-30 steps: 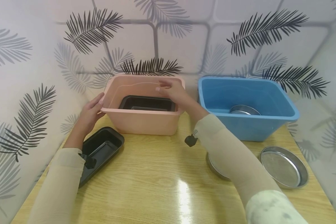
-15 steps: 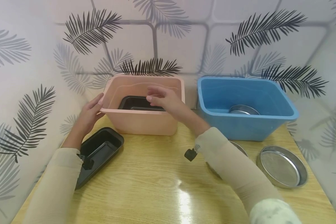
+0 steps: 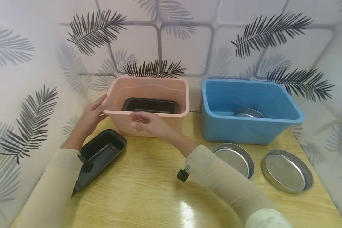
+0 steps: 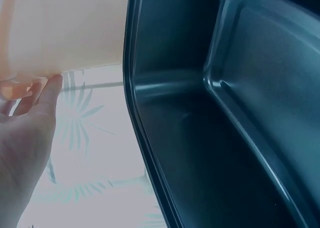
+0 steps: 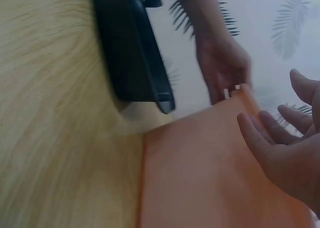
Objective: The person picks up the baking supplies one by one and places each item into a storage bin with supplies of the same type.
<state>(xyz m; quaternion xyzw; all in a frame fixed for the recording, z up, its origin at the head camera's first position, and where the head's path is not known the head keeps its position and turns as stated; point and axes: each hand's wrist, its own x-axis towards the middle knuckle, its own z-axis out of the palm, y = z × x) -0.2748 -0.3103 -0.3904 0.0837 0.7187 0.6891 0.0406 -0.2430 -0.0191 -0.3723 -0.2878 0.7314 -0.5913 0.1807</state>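
My left hand (image 3: 91, 115) grips the left rim of a pink plastic bin (image 3: 148, 122); in the left wrist view, fingers (image 4: 47, 95) reach the rim. Inside the bin lies a black loaf pan (image 3: 151, 105). In front of the bin's near wall hovers my right hand (image 3: 151, 123), fingers loosely bent and holding nothing. The right wrist view has this hand (image 5: 285, 143) beside the bin's rim. A second black loaf pan (image 3: 102, 155) rests on the table below my left wrist, partly hidden by the forearm; it fills much of the left wrist view.
A blue plastic bin (image 3: 245, 129) stands to the right with a round metal pan (image 3: 248, 111) inside. Two more round metal pans, one nearer the middle (image 3: 235, 160) and one near the right edge (image 3: 288, 171), lie on the wooden table (image 3: 148, 190). A patterned wall is behind.
My right hand has come out from above the pink bin, moving left and toward me to its front wall. My left hand stays on the rim. The middle round pan is now more exposed.
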